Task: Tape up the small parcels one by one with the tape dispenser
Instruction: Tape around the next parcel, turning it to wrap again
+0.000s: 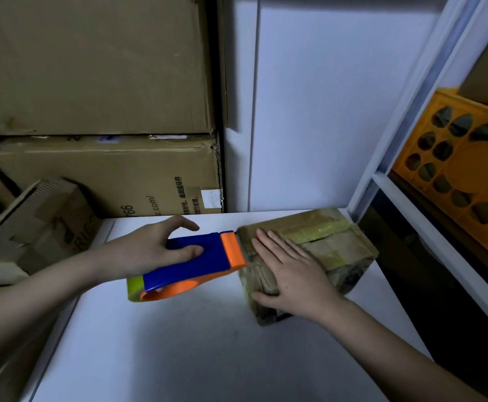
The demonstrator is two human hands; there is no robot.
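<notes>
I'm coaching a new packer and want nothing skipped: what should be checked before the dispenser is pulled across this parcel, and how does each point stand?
1. Left hand grips the tape dispenser: ok.
2. Dispenser's orange front edge meets the parcel at its left side: ok.
3. Right hand lies flat on the parcel, steadying it: ok.
4. Right hand's fingers clear of the tape's path: not ok, they lie just beside the orange edge.
5. Tape end stuck to the parcel: cannot tell.
6. Parcel resting fully on the white table: ok.
</notes>
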